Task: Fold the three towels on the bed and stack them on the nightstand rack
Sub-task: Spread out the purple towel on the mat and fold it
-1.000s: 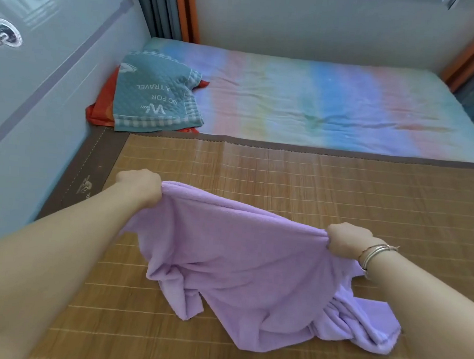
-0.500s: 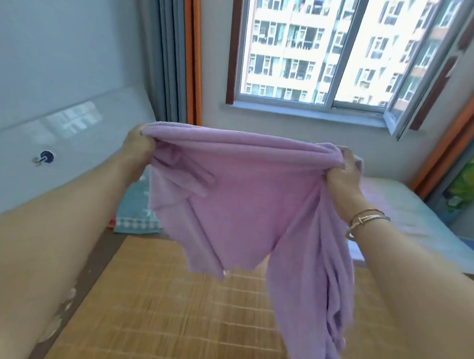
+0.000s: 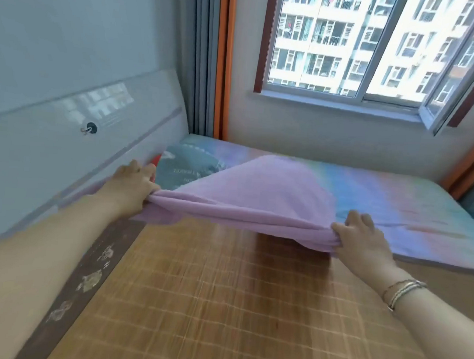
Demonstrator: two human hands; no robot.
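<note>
Purple towel [image 3: 257, 192] billows in mid-air over bed's mat [image 3: 221, 304] toward headboard end, L hand [image 3: 130, 188] & R hand [image 3: 363, 238] each w/ grip bunched on near edge; soft, light, limp — best held at corners.

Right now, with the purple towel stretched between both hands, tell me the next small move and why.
Probably lower both hands so the purple towel settles flat on the bamboo mat. The left hand and right hand each grip a bunched corner, and the cloth billows in the air above the mat, so it is not yet lying flat for a fold.
</note>
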